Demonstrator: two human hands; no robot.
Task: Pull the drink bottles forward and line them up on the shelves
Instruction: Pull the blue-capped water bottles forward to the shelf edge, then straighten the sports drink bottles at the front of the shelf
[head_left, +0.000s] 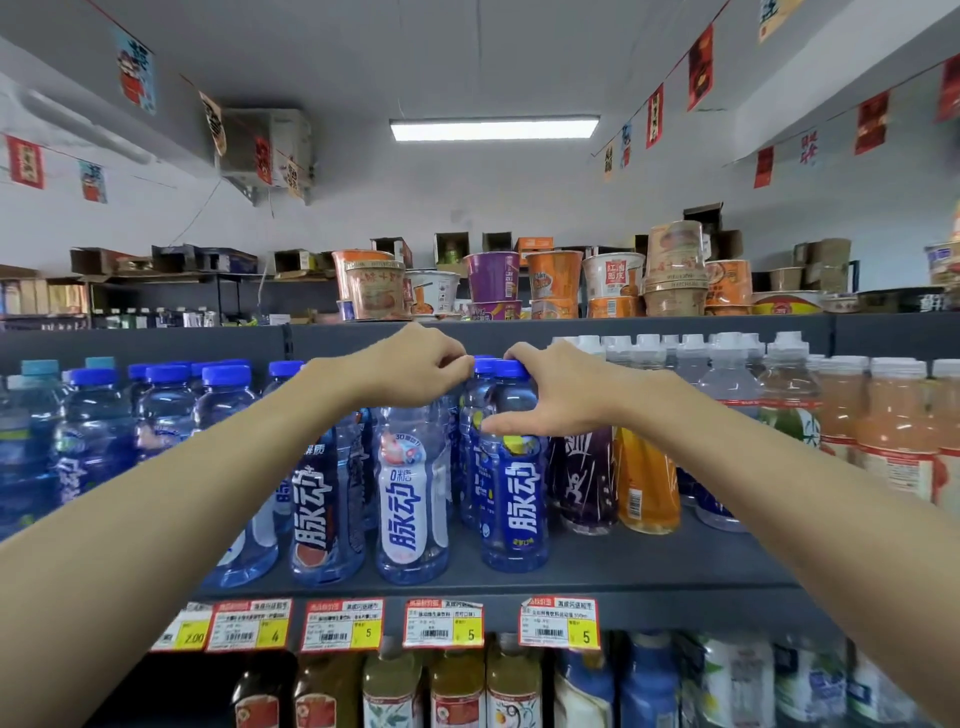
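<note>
Blue-capped drink bottles stand on the dark shelf (623, 564) at chest height. My left hand (410, 366) curls over the top of a pale blue bottle with a white label (410, 499), hiding its cap. My right hand (558, 392) grips the neck of a dark blue-labelled bottle (514, 499), thumb across its front and fingers over the blue cap. Both bottles stand upright near the shelf's front edge, side by side. More blue bottles stand behind and to the left (161, 410).
A purple bottle (587, 478) and an orange bottle (647, 483) stand right of my right hand, then pale peach drinks (893, 431). Noodle cups (553, 280) fill the top shelf. Price tags (560, 621) line the shelf edge; more bottles (457, 691) stand below.
</note>
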